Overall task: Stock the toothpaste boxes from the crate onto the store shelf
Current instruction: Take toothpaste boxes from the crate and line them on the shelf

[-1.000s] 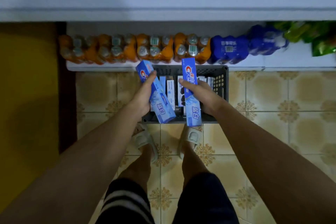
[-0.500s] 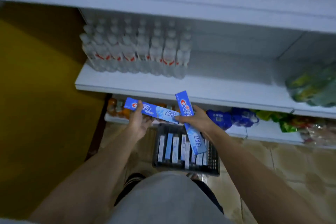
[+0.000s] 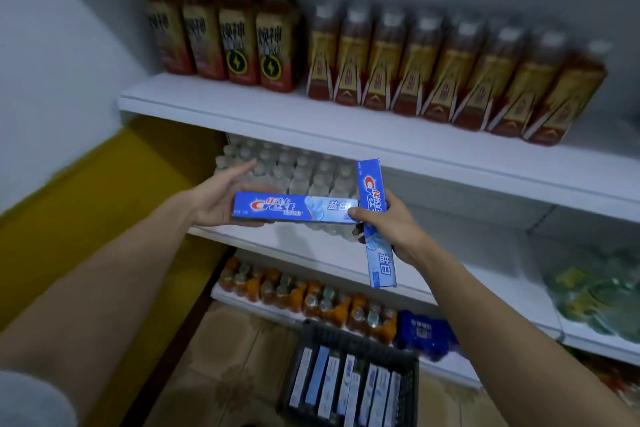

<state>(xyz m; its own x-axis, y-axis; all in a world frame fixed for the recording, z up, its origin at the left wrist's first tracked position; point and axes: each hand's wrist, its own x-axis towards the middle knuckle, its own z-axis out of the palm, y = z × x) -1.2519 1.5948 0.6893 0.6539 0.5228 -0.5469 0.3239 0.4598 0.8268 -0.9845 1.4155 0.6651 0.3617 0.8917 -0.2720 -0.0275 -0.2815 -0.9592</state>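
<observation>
1. Fingers (image 3: pixel 242 168) of the left hand (image 3: pixel 216 198) mostly straight, cradling the left end of a horizontal toothpaste box (image 3: pixel 294 207) from behind, thumb hidden under it; right hand (image 3: pixel 389 222) clasped round the middle of an upright toothpaste box (image 3: pixel 375 222), thumb pressing its front face.
2. Near ends of the two boxes touching or overlapping at the right thumb, forming an L in front of the clear-bottle shelf (image 3: pixel 311 243).
3. Raised since a second ago: both boxes were then down at the crate (image 3: pixel 349 381) on the floor, half a second ago just above it, now level with the middle shelf. View tilted up too, bringing a top shelf (image 3: pixel 346 128) of brown drink bottles (image 3: pixel 433 69) into sight.
4. Meaning for the task, as a judgement: pick-up finished, carry under way, placement not yet done; bare shelf to the right of the clear bottles (image 3: pixel 284 170) looks a likely spot.
5. Plenty of boxes left standing in the crate.
6. Hard to make out: crate's near edge cut off by the frame; right-side goods blurred green; left thumb concealed.
</observation>
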